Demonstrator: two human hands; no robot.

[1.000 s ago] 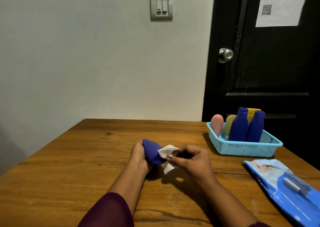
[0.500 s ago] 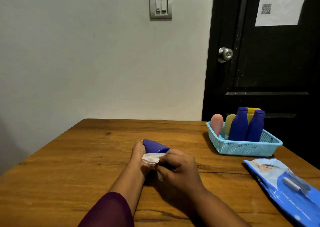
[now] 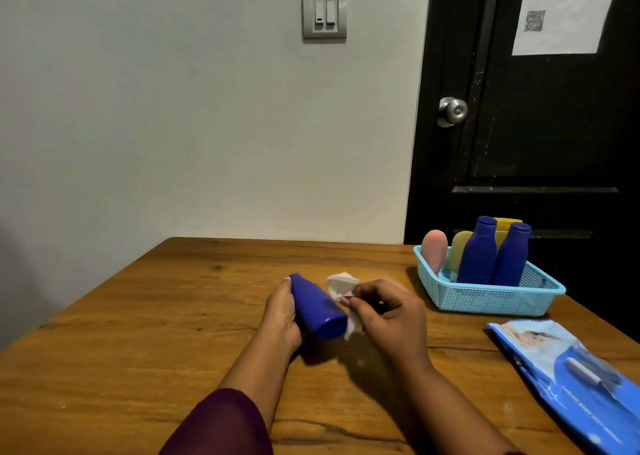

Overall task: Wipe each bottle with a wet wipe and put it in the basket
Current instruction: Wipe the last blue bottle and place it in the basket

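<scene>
Near the middle of the frame, low over the wooden desk [image 3: 138, 350], we see the left hand [image 3: 280, 316] curled round a smooth, deep-blue plastic bottle [image 3: 317, 310]. The bottle is tilted, its flat round base turned toward us at lower right and its narrower end pointing to the upper left. We cannot tell whether it touches the desk.

Just to its right, the right hand [image 3: 388, 316] pinches a crumpled white wet wipe [image 3: 341, 286] between thumb and fingertips. The wipe's soft, creased folds stick up above the fingers, and a lower scrap hangs beside the bottle's base, seemingly touching it. A dark maroon sleeve [image 3: 221, 423] covers the left forearm at the bottom edge.

Right of the hands, and apart from them, sits a light-blue plastic basket [image 3: 485, 302] with fine mesh walls and a flared rim. Standing upright in it we see two blue bottles [image 3: 479, 257] with rounded shoulders, a pink rounded bottle [image 3: 434, 250] at the left and a yellow bottle [image 3: 460, 250] behind them.

At the lower right lies a glossy blue pack of wipes [image 3: 571, 375], flat and crinkled, with a white flap on top.

The desk shows warm brown grain with dark knots and faint scratches. Behind it we see a plain pale wall with a grey switch plate [image 3: 324, 13], and a black door [image 3: 536, 125] with a round metal knob [image 3: 453, 110] and a white paper sheet [image 3: 564, 11].
</scene>
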